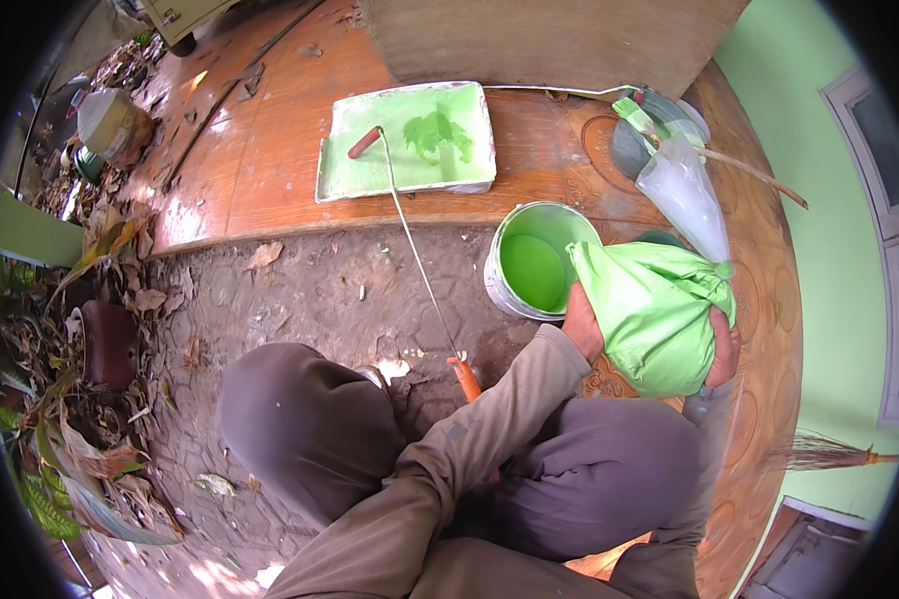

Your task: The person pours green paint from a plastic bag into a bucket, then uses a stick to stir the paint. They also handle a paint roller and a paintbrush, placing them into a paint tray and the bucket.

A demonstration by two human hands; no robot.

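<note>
A bulging light-green plastic bag [654, 314] is held between my two hands at the right. My left hand [583, 321] grips its near left edge, beside the bucket. My right hand [723, 349] clasps the bag's right side, its palm hidden. The bag's left corner touches or overhangs the rim of a white bucket [494, 275] holding bright green paint [533, 272]. Under my left forearm lies the orange handle [464, 378] of a tool whose thin wire stem runs to a red-brown cylinder [366, 143] in the paint tray [324, 170].
A second rod [559, 92] reaches from the tray to a basin [631, 150] with a clear plastic bag [684, 190] and a stick [769, 182]. Plants and dry leaves [110, 449] line the left. A green wall [819, 250] and a broom [819, 451] stand right; a board [549, 40] is behind.
</note>
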